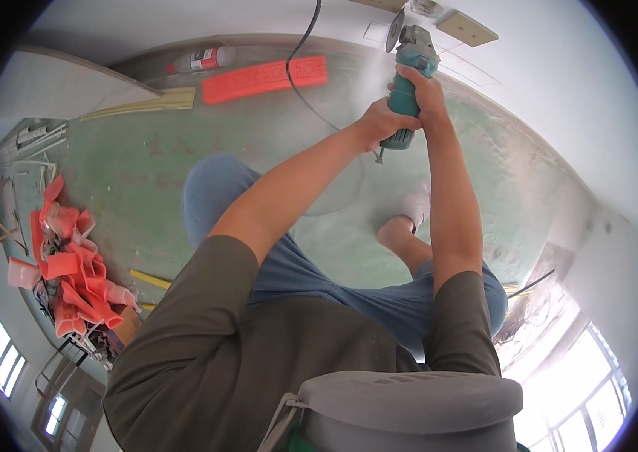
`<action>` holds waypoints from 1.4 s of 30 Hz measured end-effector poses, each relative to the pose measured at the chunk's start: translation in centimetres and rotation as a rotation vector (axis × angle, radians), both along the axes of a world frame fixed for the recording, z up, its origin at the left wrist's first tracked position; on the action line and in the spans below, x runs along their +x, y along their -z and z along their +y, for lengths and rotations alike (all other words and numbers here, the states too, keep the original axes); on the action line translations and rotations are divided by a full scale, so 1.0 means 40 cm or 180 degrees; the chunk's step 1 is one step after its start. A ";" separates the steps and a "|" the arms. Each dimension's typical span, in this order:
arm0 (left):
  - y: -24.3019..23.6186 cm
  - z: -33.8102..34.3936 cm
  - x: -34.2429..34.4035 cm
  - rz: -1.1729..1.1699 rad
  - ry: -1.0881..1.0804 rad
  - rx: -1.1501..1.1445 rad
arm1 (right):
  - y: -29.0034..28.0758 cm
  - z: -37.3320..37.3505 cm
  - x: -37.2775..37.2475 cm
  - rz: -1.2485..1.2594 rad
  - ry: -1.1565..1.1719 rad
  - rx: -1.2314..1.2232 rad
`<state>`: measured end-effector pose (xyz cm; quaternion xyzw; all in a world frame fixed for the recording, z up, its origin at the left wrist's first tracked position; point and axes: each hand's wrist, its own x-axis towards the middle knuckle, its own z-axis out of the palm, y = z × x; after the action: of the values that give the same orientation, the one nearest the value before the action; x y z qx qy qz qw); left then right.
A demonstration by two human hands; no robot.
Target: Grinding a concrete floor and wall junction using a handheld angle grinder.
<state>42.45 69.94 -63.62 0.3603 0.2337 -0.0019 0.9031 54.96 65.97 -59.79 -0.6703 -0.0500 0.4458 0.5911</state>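
Observation:
A teal angle grinder (pixel 403 98) with a grey gear head is held out ahead of me, close to the white wall. My left hand (pixel 387 123) wraps round the rear of its body. Higher up, near the gear head, my right hand (pixel 426 92) grips it from the right side. The cutting disc (pixel 395 32) stands edge-on at the wall, beside a socket plate (pixel 467 28). Pale dust hangs left of the disc. A black cord (pixel 305 98) loops from the wall side down to the floor.
Along the wall base lie a red plastic strip (pixel 266 78), a bottle (pixel 202 59) and yellow trim strips (pixel 142 104). A heap of red wrapping scraps (pixel 78 264) sits at the left. Dust covers the green floor (pixel 138 162). Bright windows (pixel 582 399) are at the lower right.

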 end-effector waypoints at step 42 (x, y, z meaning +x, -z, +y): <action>0.021 -0.062 -0.002 0.0056 0.0351 0.0104 | 0.017 -0.092 -0.012 0.0018 0.0439 -0.0134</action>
<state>42.36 67.46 -64.47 0.3873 0.2215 -0.0509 0.8935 54.47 62.31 -60.47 -0.6831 0.0074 0.4069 0.6064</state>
